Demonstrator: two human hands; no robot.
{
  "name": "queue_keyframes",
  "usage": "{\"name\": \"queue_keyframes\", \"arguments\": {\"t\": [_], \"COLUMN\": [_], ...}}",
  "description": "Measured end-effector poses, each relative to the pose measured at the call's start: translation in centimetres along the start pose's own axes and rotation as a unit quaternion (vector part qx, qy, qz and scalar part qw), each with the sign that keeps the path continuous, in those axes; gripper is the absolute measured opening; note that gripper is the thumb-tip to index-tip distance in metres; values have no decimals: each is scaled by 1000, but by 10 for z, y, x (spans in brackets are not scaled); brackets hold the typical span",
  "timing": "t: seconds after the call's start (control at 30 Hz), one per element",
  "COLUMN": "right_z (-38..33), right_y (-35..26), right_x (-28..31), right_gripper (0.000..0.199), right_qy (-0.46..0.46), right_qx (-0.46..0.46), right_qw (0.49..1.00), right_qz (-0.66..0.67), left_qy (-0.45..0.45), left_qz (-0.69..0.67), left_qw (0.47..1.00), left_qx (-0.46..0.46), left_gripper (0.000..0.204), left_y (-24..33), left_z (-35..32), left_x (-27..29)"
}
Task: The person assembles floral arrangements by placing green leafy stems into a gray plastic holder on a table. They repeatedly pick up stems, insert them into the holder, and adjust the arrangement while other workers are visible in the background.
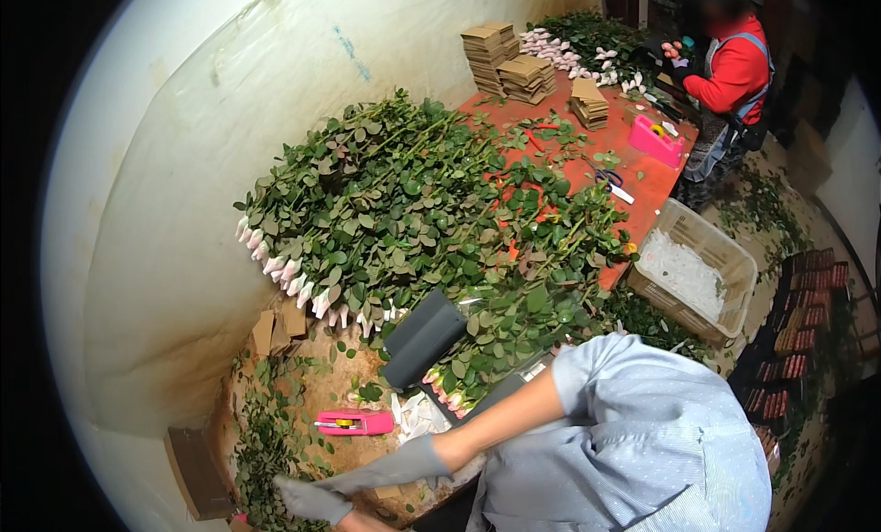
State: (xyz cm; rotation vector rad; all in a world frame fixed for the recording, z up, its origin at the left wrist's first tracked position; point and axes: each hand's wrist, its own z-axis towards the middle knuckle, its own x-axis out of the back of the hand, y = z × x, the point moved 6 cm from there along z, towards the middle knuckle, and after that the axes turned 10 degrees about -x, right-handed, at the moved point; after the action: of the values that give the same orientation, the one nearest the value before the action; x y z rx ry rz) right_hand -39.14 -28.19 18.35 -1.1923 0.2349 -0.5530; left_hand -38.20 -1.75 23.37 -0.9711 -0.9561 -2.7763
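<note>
Both my hands wear grey gloves and come together at the lower left, over the leaf-strewn near end of the table. My right hand (390, 468) reaches across from the right, its fingers meeting my left hand (317, 503), whose wrist enters from the lower edge. Their fingers overlap and blur, so I cannot make out anything held. Closest to them are a pink tape dispenser (356, 423) and a heap of white strips (422, 416). Behind these, pink rose heads (445, 391) lie beside a dark grey padded block (424, 338).
A big pile of leafy rose stems (395, 197), white-wrapped buds at its left, covers the table's middle. Beyond stand cardboard stacks (525, 78), scissors (609, 178) and another pink dispenser (655, 142). A plastic crate (702, 266) sits right; a co-worker in red (734, 73) stands far right.
</note>
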Motion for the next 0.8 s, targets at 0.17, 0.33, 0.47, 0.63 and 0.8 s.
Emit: {"name": "queue_keyframes", "arguments": {"t": [0.17,0.33,0.47,0.63,0.8], "right_z": [-45,-20,-18,-7,-7], "right_y": [-125,-209,-230,-230,-243], "right_x": [47,51,48,39,52], "right_gripper": [26,35,36,34,36], "right_qy": [-54,-106,-117,-60,-91], "right_qx": [-6,353,356,368,327], "right_qw": [988,896,886,874,887], "right_qz": [146,246,273,311,314], "left_qy": [41,71,65,63,65], "left_qz": [434,51,0,-35,-22], "left_qw": [886,996,995,992,991], "left_qx": [-159,29,72,106,112], "left_gripper": [37,43,49,56,62], "left_y": [-181,-87,-69,-59,-56], "left_z": [34,-19,-36,-55,-59], "left_x": [87,82,88,91,98]}}
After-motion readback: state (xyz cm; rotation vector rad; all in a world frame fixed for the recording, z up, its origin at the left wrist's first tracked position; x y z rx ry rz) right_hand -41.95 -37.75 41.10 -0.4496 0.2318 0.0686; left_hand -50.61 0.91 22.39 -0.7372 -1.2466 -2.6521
